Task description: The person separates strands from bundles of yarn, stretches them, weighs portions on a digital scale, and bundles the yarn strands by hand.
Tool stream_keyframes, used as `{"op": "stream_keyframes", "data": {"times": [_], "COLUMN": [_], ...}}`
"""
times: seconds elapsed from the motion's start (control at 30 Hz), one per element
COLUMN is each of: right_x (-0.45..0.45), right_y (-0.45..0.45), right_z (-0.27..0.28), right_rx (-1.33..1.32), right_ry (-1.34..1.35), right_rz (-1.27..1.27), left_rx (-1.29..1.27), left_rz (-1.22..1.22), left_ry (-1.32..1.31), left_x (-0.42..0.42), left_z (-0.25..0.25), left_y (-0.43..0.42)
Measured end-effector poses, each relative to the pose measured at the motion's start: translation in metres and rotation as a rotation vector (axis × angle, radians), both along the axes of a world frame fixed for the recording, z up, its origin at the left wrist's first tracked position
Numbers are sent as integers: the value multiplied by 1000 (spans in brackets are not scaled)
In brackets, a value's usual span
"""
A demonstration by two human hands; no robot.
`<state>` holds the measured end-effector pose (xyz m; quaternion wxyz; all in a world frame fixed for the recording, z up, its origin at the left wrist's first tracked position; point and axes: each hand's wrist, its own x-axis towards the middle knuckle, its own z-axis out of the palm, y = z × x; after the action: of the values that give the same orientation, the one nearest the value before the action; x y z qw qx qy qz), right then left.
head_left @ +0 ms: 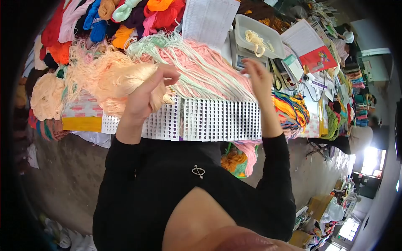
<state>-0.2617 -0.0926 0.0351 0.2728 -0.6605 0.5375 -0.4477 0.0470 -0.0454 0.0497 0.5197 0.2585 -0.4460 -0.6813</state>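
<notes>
A peach skein [47, 97] lies well left of both hands. Nearer, loose peach yarn [100, 71] bunches around the person's left hand [144, 93]; whether its fingers grip the yarn cannot be told. Pink and mint strands [209, 69] spread between the hands, meeting white punched cards [222, 120]. The right hand [258, 78], well apart, curls loosely, any hold unclear; multicoloured yarn [293, 109] lies to its right.

Open air between my left hand [146, 92] and my right hand [259, 78], peach yarn [109, 77] crowding leftward, plastic tub [258, 23] beyond the right
</notes>
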Motion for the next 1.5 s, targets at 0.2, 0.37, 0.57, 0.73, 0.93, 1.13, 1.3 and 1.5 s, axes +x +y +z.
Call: {"op": "stream_keyframes", "data": {"times": [0.2,0.37,0.57,0.73,0.93,1.13,1.3,1.5], "right_x": [116,127,120,108,99,98,97,99], "right_y": [75,71,74,75,76,77,76,77], "right_z": [22,13,18,12,7,3,0,1], "right_rx": [145,68,171,240,446,465,450,443], "right_ry": [-184,-157,-258,-493,-713,-761,-696,-729], "right_rz": [391,377,338,378,449,406,400,395], "left_rx": [94,77,154,213,303,295,351,332], "left_rz": [-129,-146,-215,-206,-109,-55,-54,-68], "left_ry": [-13,95,248,284,286,266,281,278], "left_x": [-36,-34,-34,-39,-37,-31,-31,-30], "left_z": [-3,-6,-8,-12,-10,-11,-11,-8], "left_y": [11,16,14,10,9,7,7,7]}}
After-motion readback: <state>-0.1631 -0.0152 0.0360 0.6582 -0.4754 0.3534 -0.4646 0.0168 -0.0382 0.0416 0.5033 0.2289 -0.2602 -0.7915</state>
